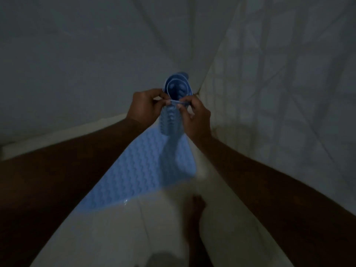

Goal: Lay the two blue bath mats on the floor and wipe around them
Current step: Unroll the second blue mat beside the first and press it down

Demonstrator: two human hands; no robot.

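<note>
Blue rolled mat point(170, 120) hangs over the flat mat point(138, 170) on the floor point(163, 228) — left hand point(146, 105) and right hand point(196, 116) pinch its loose edge with curled fingers point(158, 98); best to unroll evenly, laying it beside.

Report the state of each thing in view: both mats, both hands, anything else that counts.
rolled bath mat: curled in a roll, held up above the flat one, open end towards the camera.
flat bath mat: spread flat on the floor, partly hidden by the left forearm.
left hand: pinches the roll's loose edge.
right hand: pinches the same edge.
foot: bare, on the tile near the flat mat.
</note>
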